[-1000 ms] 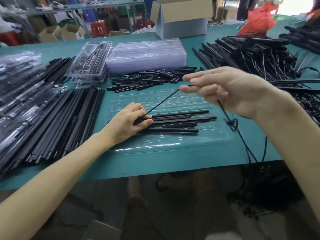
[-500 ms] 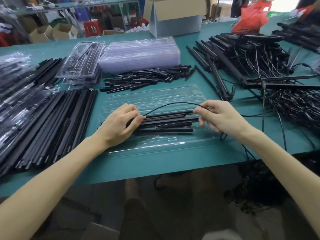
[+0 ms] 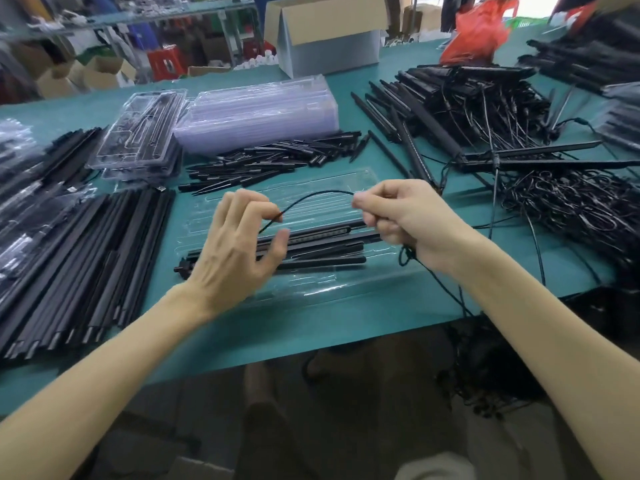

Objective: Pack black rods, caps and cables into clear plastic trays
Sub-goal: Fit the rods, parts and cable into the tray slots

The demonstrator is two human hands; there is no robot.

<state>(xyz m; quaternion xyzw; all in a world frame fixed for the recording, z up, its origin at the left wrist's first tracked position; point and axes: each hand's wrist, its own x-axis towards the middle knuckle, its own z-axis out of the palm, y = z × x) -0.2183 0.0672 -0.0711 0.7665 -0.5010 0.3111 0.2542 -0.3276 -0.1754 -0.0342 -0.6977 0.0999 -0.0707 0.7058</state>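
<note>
Both hands pinch one cable [image 3: 317,196] above the tray [image 3: 349,285]: left hand [image 3: 239,251], right hand [image 3: 401,220]. Cable trails, seemingly, over the near tabletop [image 3: 311,327] edge.

- Left hand [image 3: 239,251]: back toward the camera, fingers curled up and forward, thumb stretched out beneath them. The index fingertip and thumb hold a cable [image 3: 318,195] between them.
- Right hand [image 3: 405,220]: closed almost into a fist, knuckles up. Thumb and index finger pinch the cable at their tips, and the other fingers curl into the palm round more of it.
- The hands face each other, near but not touching.
- Both forearms are bare; the left comes in from the lower left corner, the right from the lower right, converging toward the middle.
- Wrists roughly straight.
</note>
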